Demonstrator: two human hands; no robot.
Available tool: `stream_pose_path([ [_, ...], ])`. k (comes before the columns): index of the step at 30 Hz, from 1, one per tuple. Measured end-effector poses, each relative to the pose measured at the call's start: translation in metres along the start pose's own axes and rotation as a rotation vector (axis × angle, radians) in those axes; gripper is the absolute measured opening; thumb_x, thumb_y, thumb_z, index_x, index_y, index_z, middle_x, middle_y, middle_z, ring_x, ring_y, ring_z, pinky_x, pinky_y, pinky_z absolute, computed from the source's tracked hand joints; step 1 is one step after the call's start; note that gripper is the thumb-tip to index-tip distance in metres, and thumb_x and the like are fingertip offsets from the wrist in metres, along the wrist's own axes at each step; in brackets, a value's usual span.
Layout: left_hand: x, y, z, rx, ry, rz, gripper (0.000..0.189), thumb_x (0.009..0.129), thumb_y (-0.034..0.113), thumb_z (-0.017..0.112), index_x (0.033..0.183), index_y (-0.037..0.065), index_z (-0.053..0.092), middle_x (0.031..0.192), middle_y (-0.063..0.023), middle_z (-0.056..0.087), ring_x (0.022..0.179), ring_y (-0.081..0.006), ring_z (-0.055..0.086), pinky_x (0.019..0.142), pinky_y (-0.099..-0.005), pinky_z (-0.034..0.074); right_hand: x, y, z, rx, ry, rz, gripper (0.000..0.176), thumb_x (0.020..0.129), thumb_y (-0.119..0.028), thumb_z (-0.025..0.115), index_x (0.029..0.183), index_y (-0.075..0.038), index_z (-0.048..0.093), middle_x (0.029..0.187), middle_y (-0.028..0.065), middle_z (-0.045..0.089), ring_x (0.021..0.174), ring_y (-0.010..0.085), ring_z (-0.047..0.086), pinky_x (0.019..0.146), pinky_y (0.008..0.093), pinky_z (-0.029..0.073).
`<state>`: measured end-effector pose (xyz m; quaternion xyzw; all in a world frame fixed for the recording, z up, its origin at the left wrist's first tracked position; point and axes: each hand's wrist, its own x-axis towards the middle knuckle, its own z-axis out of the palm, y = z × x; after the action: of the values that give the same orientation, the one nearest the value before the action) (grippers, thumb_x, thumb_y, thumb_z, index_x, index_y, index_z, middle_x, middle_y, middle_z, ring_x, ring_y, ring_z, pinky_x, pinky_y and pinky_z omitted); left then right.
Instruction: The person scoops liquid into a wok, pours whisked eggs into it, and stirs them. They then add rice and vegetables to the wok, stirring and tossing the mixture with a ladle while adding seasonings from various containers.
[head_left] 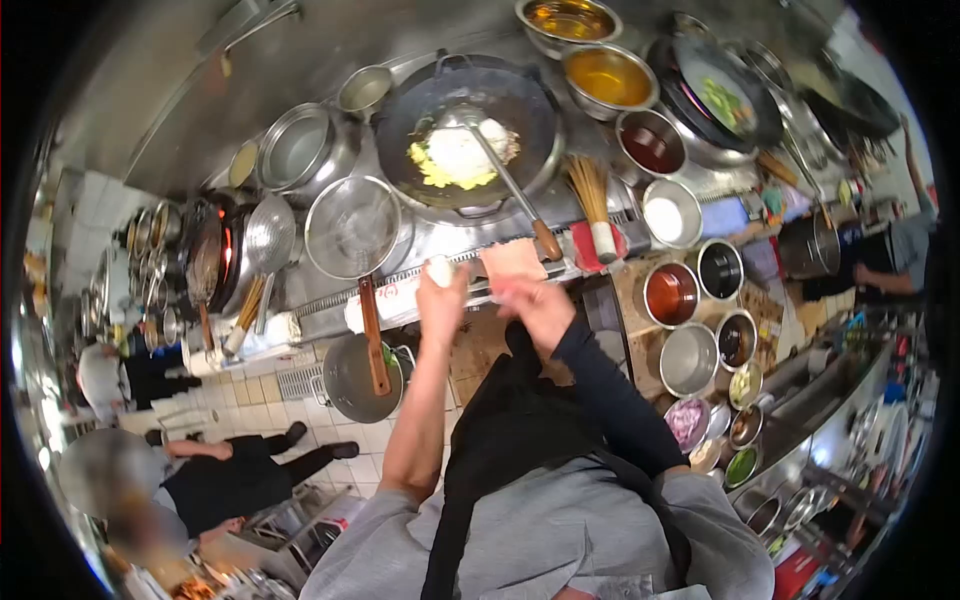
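Observation:
My left hand [441, 303] is closed around a small white thing [438, 269] at the stove's front edge; I cannot tell its kind. Close to it on the right is my right hand [540, 312], its fingertips smeared by motion. A pinkish-orange cloth [513, 260] lies just beyond that hand. Past both hands sits a large black wok [400, 150], holding what looks like white rice over yellow scrambled egg [440, 172]. A ladle [500, 170] rests in the wok, its wooden handle leaning over the rim toward me.
A strainer [352, 228] with a wooden handle lies left of the wok. A bamboo brush [590, 200] stands right of it. Bowls of amber liquid [608, 80] sit behind. Sauce pots [670, 293] crowd the right counter. A person [245, 475] is at lower left.

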<state>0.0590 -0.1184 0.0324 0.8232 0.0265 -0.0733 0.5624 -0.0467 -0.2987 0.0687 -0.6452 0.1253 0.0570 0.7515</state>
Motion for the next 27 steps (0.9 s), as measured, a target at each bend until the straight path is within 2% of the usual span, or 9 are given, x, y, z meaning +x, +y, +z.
stream_pose_path([
  [3,0.052,-0.028,-0.059,0.493,0.084,0.005,0.06,0.084,0.03,0.085,0.129,-0.001,0.06,0.108,-0.0244,0.074,0.096,-0.0401,0.073,0.086,-0.0466,0.056,0.084,-0.01,-0.049,-0.961,0.563,-0.436,0.04,0.098,-0.015,0.061,0.136,0.001,0.059,0.125,0.0267,0.066,0.112,0.0379,0.068,0.095,0.0467,0.054],
  [5,0.077,-0.072,-0.073,0.744,0.108,0.016,0.064,0.084,0.032,0.084,0.132,-0.001,0.057,0.11,-0.0275,0.072,0.101,-0.0447,0.071,0.09,-0.0509,0.056,0.136,0.034,-0.068,-1.201,0.653,-0.34,0.043,0.098,-0.02,0.063,0.136,-0.001,0.056,0.116,0.0294,0.07,0.107,0.0476,0.067,0.092,0.0527,0.054],
  [8,0.091,-0.125,-0.088,0.842,0.1,-0.017,0.068,0.083,0.032,0.082,0.134,-0.002,0.052,0.117,-0.0303,0.067,0.106,-0.0483,0.068,0.092,-0.0536,0.055,0.181,0.064,-0.078,-0.972,0.243,0.109,0.052,0.096,-0.025,0.066,0.14,-0.001,0.051,0.107,0.0299,0.072,0.104,0.05,0.067,0.092,0.0545,0.053],
  [11,0.103,-0.135,-0.101,0.768,0.066,-0.013,0.066,0.084,0.03,0.082,0.133,-0.001,0.052,0.124,-0.033,0.063,0.11,-0.0502,0.065,0.094,-0.0536,0.054,0.155,0.018,-0.061,-0.8,0.352,-0.121,0.054,0.098,-0.026,0.064,0.144,-0.001,0.05,0.107,0.032,0.071,0.102,0.0532,0.066,0.091,0.0562,0.053],
  [13,0.105,-0.137,-0.108,0.81,0.054,0.06,0.064,0.084,0.03,0.081,0.133,-0.001,0.054,0.123,-0.033,0.064,0.109,-0.0506,0.065,0.094,-0.0538,0.054,0.124,-0.024,-0.05,-0.557,0.369,-0.246,0.052,0.107,-0.029,0.057,0.149,0.0,0.048,0.13,0.0284,0.067,0.118,0.0417,0.067,0.102,0.0435,0.052],
  [16,0.099,-0.117,-0.119,0.939,-0.195,0.071,0.073,0.074,0.034,0.089,0.131,-0.001,0.058,0.119,-0.0309,0.068,0.111,-0.0474,0.067,0.098,-0.0506,0.054,0.073,-0.064,-0.044,-0.427,0.363,-0.208,0.05,0.11,-0.028,0.051,0.153,-0.001,0.047,0.14,0.0259,0.062,0.125,0.0378,0.065,0.104,0.0389,0.05],
  [18,0.103,-0.096,-0.13,0.993,-0.378,0.029,0.078,0.066,0.037,0.094,0.126,-0.001,0.062,0.121,-0.0304,0.068,0.114,-0.0445,0.068,0.1,-0.0479,0.055,0.066,-0.062,-0.049,-0.606,0.333,-0.23,0.049,0.11,-0.027,0.051,0.152,0.0,0.049,0.134,0.0272,0.065,0.123,0.0391,0.066,0.103,0.0386,0.05],
  [22,0.113,-0.099,-0.139,0.826,-0.249,-0.124,0.073,0.072,0.036,0.089,0.128,-0.002,0.06,0.125,-0.0324,0.065,0.117,-0.046,0.066,0.102,-0.0484,0.054,0.096,0.024,-0.109,-0.763,0.169,0.035,0.045,0.109,-0.025,0.053,0.15,-0.006,0.053,0.12,0.0321,0.068,0.109,0.0459,0.068,0.093,0.0413,0.053],
  [27,0.108,-0.111,-0.104,0.938,-0.142,-0.09,0.079,0.08,0.043,0.084,0.139,0.0,0.054,0.131,-0.037,0.06,0.118,-0.0498,0.064,0.103,-0.0502,0.053,0.08,-0.045,-0.079,-0.728,0.277,-0.11,0.047,0.108,-0.024,0.053,0.153,-0.011,0.05,0.111,0.0328,0.069,0.098,0.0463,0.07,0.083,0.0448,0.054],
])
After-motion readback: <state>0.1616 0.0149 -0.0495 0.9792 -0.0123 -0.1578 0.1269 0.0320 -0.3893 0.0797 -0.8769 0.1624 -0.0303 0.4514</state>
